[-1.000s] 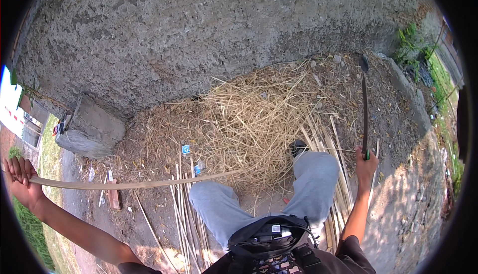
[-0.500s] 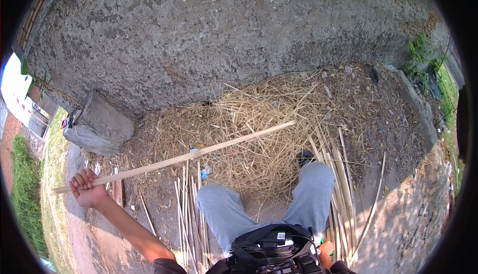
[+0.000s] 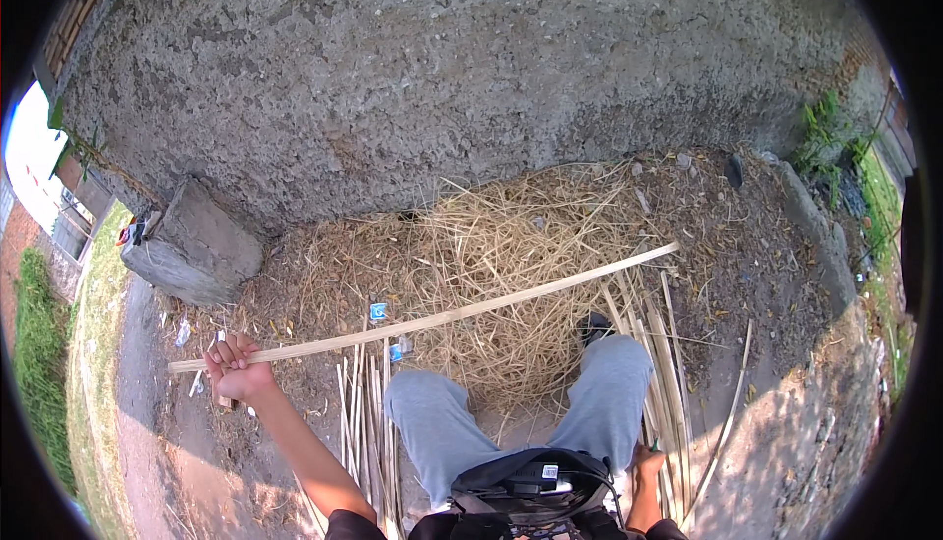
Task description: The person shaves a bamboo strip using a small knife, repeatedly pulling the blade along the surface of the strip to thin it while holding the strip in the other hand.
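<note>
Out to the left, my left hand (image 3: 239,368) is closed round a long, pale bamboo strip (image 3: 442,317) near its left end. The strip slants across in front of my knees, its far end rising over the right side of a heap of straw-like shavings (image 3: 491,245). Beside my right knee, my right hand (image 3: 647,461) is closed; a small dark-green bit shows at its fingers, too little to name. Several more strips (image 3: 671,393) lie on the ground next to that hand. Another bundle of strips (image 3: 363,412) lies left of my left leg.
A rough grey wall (image 3: 471,69) rises behind the shavings. A concrete block (image 3: 201,245) stands at its foot on the left. A single strip (image 3: 725,422) lies apart on the right. Blue-and-white litter (image 3: 378,311) lies near the held strip. A black bag (image 3: 535,486) is at my waist.
My left hand has moved to the right with the bamboo strip, whose far end now reaches further right. My right hand has come forward, more into sight beside my knee.
</note>
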Demonstrator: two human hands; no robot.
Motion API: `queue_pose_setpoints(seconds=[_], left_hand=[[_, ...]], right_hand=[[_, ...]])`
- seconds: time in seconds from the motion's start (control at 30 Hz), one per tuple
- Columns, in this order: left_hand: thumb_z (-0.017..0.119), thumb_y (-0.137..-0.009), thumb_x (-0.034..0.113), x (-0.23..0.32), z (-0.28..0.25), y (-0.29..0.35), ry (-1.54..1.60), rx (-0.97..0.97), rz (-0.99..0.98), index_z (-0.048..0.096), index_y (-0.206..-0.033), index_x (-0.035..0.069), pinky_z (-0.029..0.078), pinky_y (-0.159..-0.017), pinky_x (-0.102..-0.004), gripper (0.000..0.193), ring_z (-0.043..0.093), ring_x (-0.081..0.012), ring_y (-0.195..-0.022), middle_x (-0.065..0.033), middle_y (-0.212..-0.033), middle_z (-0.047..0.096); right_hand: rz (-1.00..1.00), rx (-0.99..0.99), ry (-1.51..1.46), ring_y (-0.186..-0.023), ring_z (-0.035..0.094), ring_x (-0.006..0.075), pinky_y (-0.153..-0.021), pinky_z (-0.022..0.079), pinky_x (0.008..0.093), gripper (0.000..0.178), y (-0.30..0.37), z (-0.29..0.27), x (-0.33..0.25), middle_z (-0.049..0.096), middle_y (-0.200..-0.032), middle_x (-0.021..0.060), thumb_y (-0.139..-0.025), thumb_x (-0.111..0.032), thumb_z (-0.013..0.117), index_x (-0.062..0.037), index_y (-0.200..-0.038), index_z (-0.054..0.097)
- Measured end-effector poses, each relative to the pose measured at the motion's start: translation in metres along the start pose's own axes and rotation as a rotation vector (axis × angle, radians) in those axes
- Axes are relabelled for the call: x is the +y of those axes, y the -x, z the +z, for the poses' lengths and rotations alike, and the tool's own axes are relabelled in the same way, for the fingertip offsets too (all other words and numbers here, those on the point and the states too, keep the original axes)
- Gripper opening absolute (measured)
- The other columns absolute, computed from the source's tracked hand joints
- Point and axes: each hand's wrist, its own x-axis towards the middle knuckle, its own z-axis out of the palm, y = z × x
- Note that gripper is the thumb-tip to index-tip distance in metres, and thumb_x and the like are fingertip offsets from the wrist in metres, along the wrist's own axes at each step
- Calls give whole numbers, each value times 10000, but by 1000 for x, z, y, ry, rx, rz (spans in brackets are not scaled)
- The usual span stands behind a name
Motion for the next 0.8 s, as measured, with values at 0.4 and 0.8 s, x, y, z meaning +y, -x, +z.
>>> queue_pose_setpoints(seconds=[0.4, 0.8], left_hand=[[402, -994, 220, -10, -33, 11, 35, 155, -54, 400, -682, 108, 236, -424, -284, 331, 250, -129, -419, -3, -512, 293], [384, -994, 243, -3, -47, 10, 64, 236, -35, 407, -682, 109, 235, -416, -286, 340, 255, -128, -411, 0, -504, 298]], right_hand=[[-584, -318, -842, -507, 434, 53, -479, 295, 224, 198, 70, -57, -351, 580, -617, -1, -883, -155, 725, -1, -771, 672], [-498, -1061, -1108, -530, 436, 69, -477, 347, 236, 294, 119, 25, -410, 590, -701, 28, -827, -266, 807, -41, -792, 621]])
